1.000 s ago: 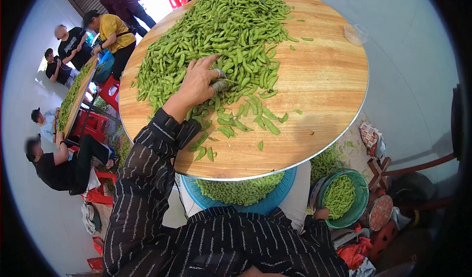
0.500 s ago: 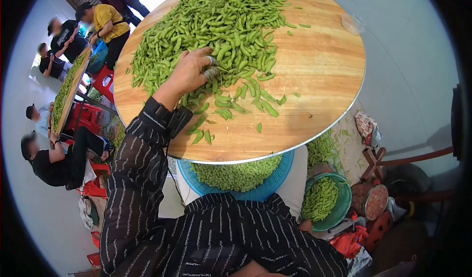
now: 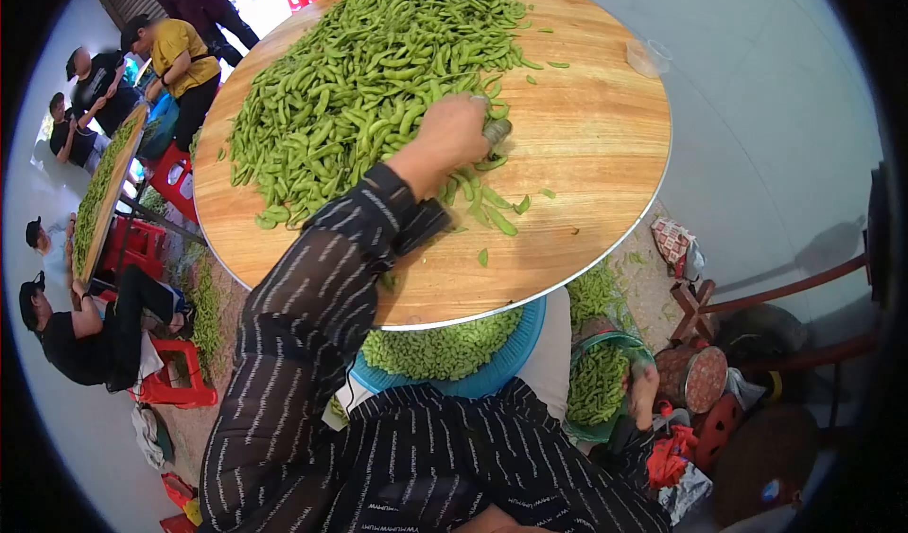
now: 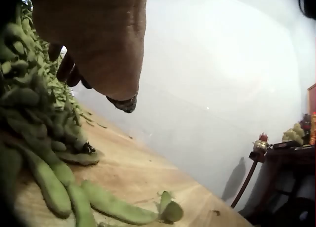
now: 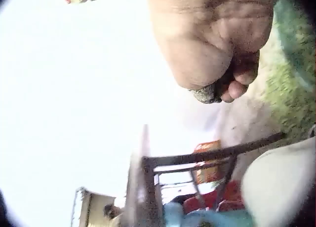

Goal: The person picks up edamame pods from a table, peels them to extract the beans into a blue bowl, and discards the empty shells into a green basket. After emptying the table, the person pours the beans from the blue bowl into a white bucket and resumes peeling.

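Green pods (image 3: 378, 69) lie heaped on a round wooden table (image 3: 586, 155). The left hand (image 3: 454, 131) is over the heap's right edge, its thumb wrapped in tape; in the left wrist view that hand (image 4: 98, 49) has its fingers pointing down, apart from the thumb, with nothing seen between them. The right hand (image 3: 645, 391) is low, beside the rim of a green bucket (image 3: 594, 432) with pods in it. The right wrist view shows that hand (image 5: 212, 44) with curled fingers close to a wrapped thumb; whether they hold anything is hidden.
A blue basin (image 3: 532, 339) of shelled beans sits below the table's near edge. A clear cup (image 3: 648, 58) stands at the table's right. Red stools (image 3: 180, 372) and several people are around a second table at the left; a wooden frame (image 3: 695, 311) is at the right.
The left hand has moved right across the heap's edge, and its fingers have dropped out of sight in the head view. The right hand has come up into view beside the bucket.
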{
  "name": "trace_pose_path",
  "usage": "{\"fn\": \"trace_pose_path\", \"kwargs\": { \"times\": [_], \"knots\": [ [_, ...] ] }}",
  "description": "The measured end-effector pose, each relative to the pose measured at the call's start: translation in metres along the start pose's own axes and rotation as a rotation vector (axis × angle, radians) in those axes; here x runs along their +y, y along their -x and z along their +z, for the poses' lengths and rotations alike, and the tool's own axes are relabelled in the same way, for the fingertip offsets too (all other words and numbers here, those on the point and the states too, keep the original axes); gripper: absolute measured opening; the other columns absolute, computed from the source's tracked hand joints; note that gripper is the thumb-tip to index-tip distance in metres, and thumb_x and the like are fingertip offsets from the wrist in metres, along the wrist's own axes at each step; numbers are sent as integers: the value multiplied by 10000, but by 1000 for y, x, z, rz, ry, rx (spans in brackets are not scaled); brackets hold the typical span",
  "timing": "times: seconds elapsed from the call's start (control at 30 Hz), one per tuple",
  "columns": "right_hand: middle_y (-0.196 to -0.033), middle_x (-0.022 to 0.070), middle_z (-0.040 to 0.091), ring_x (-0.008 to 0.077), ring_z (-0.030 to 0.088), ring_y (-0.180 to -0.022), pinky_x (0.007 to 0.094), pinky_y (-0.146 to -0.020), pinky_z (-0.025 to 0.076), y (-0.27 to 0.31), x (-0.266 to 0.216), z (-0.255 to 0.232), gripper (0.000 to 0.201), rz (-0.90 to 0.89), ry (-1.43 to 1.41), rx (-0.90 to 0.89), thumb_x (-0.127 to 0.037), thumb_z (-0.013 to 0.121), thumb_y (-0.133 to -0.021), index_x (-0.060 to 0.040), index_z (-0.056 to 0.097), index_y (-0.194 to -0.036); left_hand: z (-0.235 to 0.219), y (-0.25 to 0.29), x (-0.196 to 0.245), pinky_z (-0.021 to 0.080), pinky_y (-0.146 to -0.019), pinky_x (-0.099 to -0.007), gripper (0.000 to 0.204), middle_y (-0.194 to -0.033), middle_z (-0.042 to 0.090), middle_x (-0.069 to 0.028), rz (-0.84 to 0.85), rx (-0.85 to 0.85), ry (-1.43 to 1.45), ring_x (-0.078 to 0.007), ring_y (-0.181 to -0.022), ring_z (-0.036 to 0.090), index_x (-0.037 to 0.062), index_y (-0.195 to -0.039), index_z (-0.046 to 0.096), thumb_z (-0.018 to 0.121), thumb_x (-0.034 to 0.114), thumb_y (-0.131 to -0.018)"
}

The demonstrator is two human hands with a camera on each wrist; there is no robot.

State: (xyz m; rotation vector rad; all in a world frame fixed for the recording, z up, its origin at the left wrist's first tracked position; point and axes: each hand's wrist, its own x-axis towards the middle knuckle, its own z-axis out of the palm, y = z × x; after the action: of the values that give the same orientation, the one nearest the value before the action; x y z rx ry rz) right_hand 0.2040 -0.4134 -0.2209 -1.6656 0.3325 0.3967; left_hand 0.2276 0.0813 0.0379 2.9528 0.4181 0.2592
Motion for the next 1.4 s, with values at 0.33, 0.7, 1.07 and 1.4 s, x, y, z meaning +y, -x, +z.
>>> {"fn": "trace_pose_path", "kwargs": {
  "times": [0.33, 0.7, 1.07, 1.4],
  "knots": [
    [-803, 26, 573, 96, 511, -718, 219, -646, 409, 36, -228, 161, 200, -628, 233, -508, -73, 538, -782, 11, 551, -963, 40, 35, -10, 139, -959, -553, 510, -1232, 336, -195, 309, -142, -100, -311, -1191, 282, 67, -1168, 400, 463, 402, -789],
    [-780, 100, 550, 126, 484, -724, 229, -661, 393, 74, -230, 256, 237, -845, 454, -728, 47, 472, -704, 45, 532, -933, -24, 133, -69, 301, -888, -474, 206, -1079, 500, -107, 424, 178, 87, -274, -1035, 453, 120, -881, 605, 617, 90, -678],
    [-769, 52, 536, 113, 469, -714, 206, -664, 379, 94, -211, 260, 337, -781, 237, -740, 81, 385, -641, 45, 534, -941, 11, 92, -27, 402, -713, -404, 217, -829, 516, -164, 350, -23, 103, -326, -827, 490, -8, -804, 546, 611, 118, -640],
    [-744, -7, 545, 43, 457, -597, 174, -517, 371, 112, -205, 256, 195, -495, 44, -695, -56, 503, -813, -3, 548, -995, 8, 102, -21, 360, -718, -378, 157, -820, 516, -126, 315, 161, -59, -279, -867, 490, 27, -764, 561, 566, 123, -639]
  ]
}}
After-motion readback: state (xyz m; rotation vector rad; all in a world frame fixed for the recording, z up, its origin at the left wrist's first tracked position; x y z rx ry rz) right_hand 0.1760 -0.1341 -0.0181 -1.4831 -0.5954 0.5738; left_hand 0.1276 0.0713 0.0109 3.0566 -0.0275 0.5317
